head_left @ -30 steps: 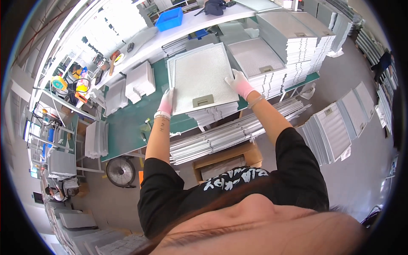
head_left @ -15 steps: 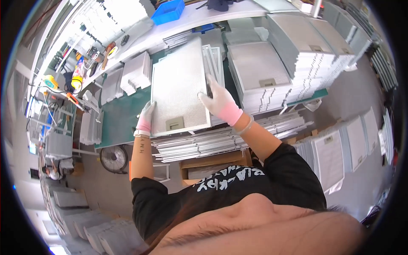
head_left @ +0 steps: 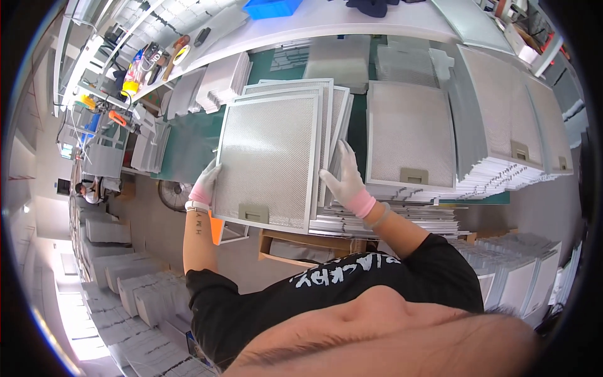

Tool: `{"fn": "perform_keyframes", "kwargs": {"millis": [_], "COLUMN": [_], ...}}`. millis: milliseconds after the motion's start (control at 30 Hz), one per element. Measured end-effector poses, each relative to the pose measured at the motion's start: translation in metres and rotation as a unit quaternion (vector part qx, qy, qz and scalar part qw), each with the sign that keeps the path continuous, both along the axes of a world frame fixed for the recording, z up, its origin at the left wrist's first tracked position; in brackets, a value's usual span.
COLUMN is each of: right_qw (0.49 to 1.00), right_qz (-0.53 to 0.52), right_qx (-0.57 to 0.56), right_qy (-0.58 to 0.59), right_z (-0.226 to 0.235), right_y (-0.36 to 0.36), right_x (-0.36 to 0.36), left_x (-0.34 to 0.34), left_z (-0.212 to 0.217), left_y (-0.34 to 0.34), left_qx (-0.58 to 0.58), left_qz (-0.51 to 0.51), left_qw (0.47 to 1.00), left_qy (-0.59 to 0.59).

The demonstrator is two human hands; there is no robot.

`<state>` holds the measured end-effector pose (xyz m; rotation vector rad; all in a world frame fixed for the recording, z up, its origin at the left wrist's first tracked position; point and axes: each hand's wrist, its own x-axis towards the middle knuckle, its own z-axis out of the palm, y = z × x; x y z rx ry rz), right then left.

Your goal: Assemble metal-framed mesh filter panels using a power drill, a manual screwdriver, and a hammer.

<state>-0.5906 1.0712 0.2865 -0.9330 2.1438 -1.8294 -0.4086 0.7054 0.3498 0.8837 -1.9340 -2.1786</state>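
A framed metal mesh filter panel [head_left: 267, 151] with a small beige latch plate [head_left: 253, 213] lies in front of me, slightly turned, over other similar panels [head_left: 339, 113] whose edges fan out behind and to its right. At its lower left edge, my left hand [head_left: 206, 183], in a white glove with a pink cuff, is closed on the frame. My right hand [head_left: 344, 179], gloved alike, rests by the right edges of the fanned panels. Its thumb and fingers are spread apart, with the thumb close to the top panel's frame.
Tall stacks of mesh panels [head_left: 411, 135] stand to the right on the green tabletop [head_left: 191, 141]. Smaller stacks [head_left: 223, 81] sit at the left. A white shelf [head_left: 339, 22] with a blue bin [head_left: 271, 7] runs along the back. Below is an open cardboard box [head_left: 276, 246].
The top panel has come down from a tilted pose and lies squarer over the others. My right thumb has left its face for the edge. The whole view has shifted.
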Motion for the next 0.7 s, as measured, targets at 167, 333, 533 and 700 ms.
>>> {"fn": "perform_keyframes", "kwargs": {"millis": [167, 333, 533, 700], "right_qw": [0.999, 0.998, 0.973, 0.983], "right_qz": [0.003, 0.000, 0.030, 0.032], "right_qx": [0.033, -0.030, -0.190, -0.169], "right_qy": [0.039, -0.053, -0.131, -0.063], "right_z": [-0.004, 0.018, 0.017, 0.019], "right_y": [-0.009, -0.001, 0.002, 0.013], "right_x": [0.009, 0.021, 0.039, 0.057], "left_x": [-0.008, 0.014, 0.044, 0.071], "left_z": [-0.002, 0.001, 0.018, 0.022], "left_y": [0.013, 0.030, 0.065, 0.082], "left_qx": [0.016, -0.004, -0.057, -0.094], "left_qz": [-0.002, 0.016, 0.111, 0.128], "left_qw": [1.000, 0.999, 0.985, 0.970], "left_qy": [0.003, 0.052, 0.116, 0.183]}}
